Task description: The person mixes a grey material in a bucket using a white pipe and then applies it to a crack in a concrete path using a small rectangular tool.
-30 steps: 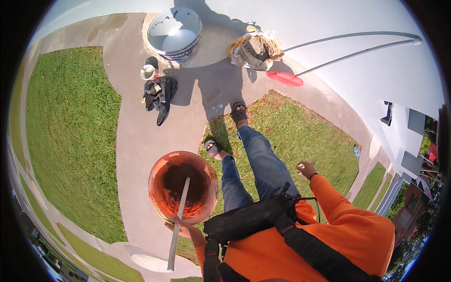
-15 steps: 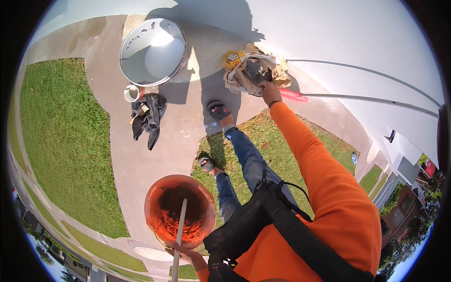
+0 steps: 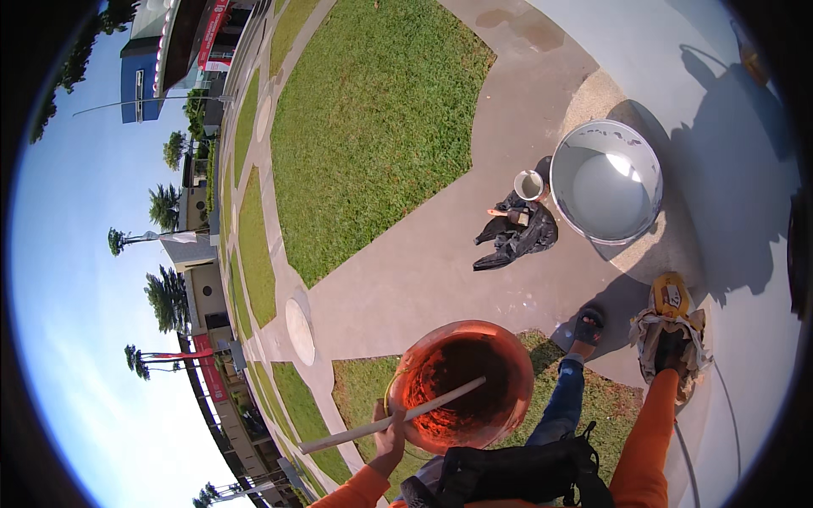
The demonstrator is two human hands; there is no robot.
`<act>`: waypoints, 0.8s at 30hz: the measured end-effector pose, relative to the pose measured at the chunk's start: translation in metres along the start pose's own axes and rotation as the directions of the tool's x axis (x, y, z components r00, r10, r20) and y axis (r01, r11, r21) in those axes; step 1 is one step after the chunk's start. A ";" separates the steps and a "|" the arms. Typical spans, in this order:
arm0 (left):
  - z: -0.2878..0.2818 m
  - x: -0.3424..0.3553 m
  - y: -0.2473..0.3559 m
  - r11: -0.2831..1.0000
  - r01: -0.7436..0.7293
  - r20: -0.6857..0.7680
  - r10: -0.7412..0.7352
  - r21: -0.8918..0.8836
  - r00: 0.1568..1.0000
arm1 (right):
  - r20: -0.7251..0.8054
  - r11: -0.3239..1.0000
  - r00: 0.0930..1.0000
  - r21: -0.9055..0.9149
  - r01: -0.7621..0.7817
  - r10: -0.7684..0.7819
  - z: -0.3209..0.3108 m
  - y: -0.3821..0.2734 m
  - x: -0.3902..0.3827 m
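My left hand (image 3: 387, 438) grips a pale stick (image 3: 325, 444) together with the yellow handle of an orange bucket (image 3: 516, 356), whose inside is smeared dark and orange; the stick's far end lies in it. My right hand (image 3: 669, 364) reaches into a crumpled paper bag (image 3: 663, 312) with yellow on it, at the foot of the pale wall; its fingers are hidden inside the dark opening. Beyond the bag stands a big white tub (image 3: 627, 217). Next to that are a small cup (image 3: 531, 185) and a brush (image 3: 498, 213) on black plastic (image 3: 517, 247).
I stand on a concrete path (image 3: 398, 271) between grass patches (image 3: 364, 102), beside a curved pale wall (image 3: 745, 220) at the right. Two thin poles (image 3: 730, 423) lean by the bag. Buildings (image 3: 207, 296), banners and trees appear at the left.
My view has swung round leftward, bringing buildings in. My right hand went from beside my leg down to the paper bag and is now deeper inside. The bucket stays in my left hand.
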State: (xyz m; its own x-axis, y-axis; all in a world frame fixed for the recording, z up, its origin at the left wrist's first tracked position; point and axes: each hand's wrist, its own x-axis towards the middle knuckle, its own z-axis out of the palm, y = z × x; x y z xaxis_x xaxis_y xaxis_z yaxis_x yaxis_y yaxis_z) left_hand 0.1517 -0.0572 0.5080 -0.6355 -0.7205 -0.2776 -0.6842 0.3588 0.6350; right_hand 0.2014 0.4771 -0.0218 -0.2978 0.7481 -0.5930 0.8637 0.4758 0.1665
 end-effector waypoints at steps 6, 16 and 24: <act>-0.005 -0.009 0.005 0.999 -0.020 0.027 0.019 0.042 0.999 | 0.207 0.994 0.978 -0.107 0.011 0.011 -0.126 -0.028 -0.087; -0.024 -0.011 0.011 0.991 0.045 -0.006 -0.046 -0.129 0.999 | -0.357 0.912 0.851 -0.009 0.409 -0.385 -0.113 0.036 -0.112; -0.048 -0.015 -0.013 0.926 0.198 -0.072 -0.233 -0.320 0.970 | -0.306 0.903 0.910 0.235 0.359 -0.282 -0.204 0.025 -0.182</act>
State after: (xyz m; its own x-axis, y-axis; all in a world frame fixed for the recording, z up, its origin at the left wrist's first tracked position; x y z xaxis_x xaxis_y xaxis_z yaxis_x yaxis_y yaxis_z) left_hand 0.1871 -0.0797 0.5390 -0.4315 -0.8249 -0.3651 -0.6454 -0.0004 0.7638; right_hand 0.1938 0.4474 0.2510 -0.6385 0.6877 -0.3455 0.7689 0.5893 -0.2479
